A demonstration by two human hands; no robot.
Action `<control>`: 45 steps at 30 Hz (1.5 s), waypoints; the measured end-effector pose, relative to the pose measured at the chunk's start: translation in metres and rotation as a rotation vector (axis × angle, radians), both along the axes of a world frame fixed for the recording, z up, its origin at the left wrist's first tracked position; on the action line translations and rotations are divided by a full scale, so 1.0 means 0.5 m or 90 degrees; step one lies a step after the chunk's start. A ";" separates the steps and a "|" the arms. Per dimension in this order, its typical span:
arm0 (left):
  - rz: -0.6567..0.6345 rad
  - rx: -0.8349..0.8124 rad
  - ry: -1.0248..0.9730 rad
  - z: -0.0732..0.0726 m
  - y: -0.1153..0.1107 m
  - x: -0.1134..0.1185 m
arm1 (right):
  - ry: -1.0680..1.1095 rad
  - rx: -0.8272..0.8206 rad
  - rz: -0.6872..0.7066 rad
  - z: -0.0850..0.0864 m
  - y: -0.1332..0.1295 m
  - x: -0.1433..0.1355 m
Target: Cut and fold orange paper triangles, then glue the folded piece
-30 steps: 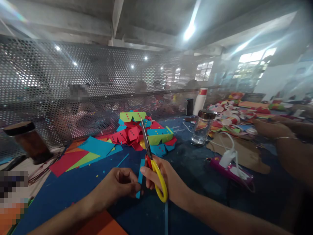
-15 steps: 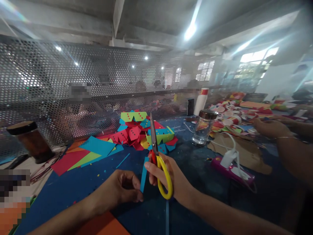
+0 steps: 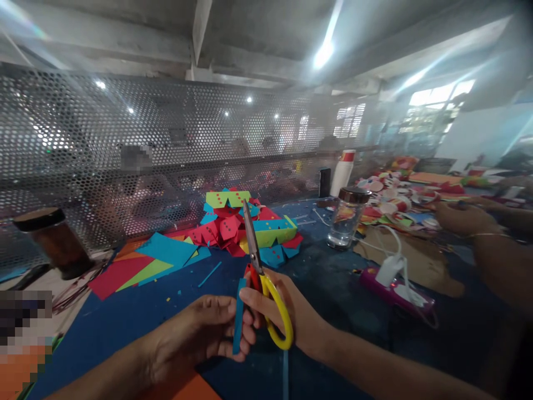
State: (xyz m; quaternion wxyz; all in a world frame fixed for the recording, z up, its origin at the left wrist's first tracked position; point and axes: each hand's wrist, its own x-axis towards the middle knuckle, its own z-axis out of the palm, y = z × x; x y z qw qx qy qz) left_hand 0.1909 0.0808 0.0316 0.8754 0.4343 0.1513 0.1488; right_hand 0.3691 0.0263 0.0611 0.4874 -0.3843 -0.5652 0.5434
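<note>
Blue covers the tabletop [image 3: 333, 311] beneath a grey perforated metal screen [image 3: 158, 122] and concrete ceiling. Above it, the right hand [image 3: 275, 303] grips scissors [image 3: 254, 250] and a blue paper strip [image 3: 239, 319]; the left hand [image 3: 212, 328], fingers loosely curled, meets the strip.

From where I am sitting at the bench [image 3: 333, 289], I am making out no readable text, brand, number or sign. The white bottle [image 3: 341, 176] is showing a red band [image 3: 348, 156] and the glass jar [image 3: 346, 219] is carrying an orange-red patch, both too small and blurred for reading.
</note>
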 end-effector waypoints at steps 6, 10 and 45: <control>0.026 -0.001 -0.019 0.011 -0.011 0.001 | -0.025 0.000 -0.019 0.005 -0.002 0.000; 0.047 0.027 0.010 0.013 -0.008 0.003 | -0.056 0.010 -0.024 0.006 -0.002 -0.002; 0.477 0.270 0.131 0.059 0.049 -0.080 | -0.103 -0.100 0.058 -0.019 0.007 -0.014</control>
